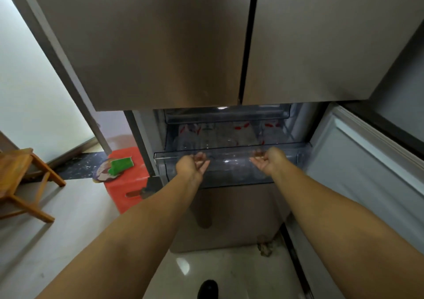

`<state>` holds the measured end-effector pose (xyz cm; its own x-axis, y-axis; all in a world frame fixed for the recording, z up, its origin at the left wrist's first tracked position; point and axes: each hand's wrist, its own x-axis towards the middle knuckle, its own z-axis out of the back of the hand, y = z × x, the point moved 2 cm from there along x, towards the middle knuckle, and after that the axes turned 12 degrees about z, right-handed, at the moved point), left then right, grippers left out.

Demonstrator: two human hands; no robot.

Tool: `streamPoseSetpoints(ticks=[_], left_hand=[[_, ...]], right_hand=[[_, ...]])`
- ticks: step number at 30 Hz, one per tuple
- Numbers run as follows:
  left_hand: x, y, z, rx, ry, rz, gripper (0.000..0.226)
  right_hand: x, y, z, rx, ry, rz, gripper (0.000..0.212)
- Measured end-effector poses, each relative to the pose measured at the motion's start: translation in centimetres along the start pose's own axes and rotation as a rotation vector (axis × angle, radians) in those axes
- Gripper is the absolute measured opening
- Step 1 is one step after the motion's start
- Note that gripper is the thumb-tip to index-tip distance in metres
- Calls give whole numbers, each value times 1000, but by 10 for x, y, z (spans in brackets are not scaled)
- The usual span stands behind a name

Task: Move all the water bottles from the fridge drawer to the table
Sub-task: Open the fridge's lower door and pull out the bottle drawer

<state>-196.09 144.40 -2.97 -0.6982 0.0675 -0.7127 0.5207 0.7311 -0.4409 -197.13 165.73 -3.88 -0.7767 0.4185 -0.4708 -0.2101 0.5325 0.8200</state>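
The lower fridge compartment is open, and a clear plastic drawer (229, 155) stands slightly pulled out. Inside it lie several clear water bottles (220, 137) with red markings, seen dimly through the plastic. My left hand (193, 164) is palm up at the left part of the drawer's front rim, its fingers curled up around the lip. At the right part of the same rim, my right hand (266, 161) holds on in the same way. Both hands are a little blurred. No table is in view.
The shut upper fridge doors (183, 46) hang over the drawer. An open lower door (367, 161) stands on the right. A red stool (128, 184) with a green object is left of the fridge. A wooden chair (18, 179) stands farther left. My shoe (207, 288) is on the tiled floor.
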Motion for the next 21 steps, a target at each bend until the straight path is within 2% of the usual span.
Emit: streamPoseSetpoints(ticks=[8,14,17,21], left_hand=[[-68,52,49,-9,-30,43,24],[-93,77,72,-4,-40,37,28],[-99,80,76,-16,-42,34,22],[-101,79,76,-29,-59,20,26]], right_hand=[[-73,-24,58,-109,-2,-40,38],[-107,-33,84,-22,5,-80,32],[-113,-36,88,3,5,-107,31],[-111,-37,89,15,-14,-112,35]])
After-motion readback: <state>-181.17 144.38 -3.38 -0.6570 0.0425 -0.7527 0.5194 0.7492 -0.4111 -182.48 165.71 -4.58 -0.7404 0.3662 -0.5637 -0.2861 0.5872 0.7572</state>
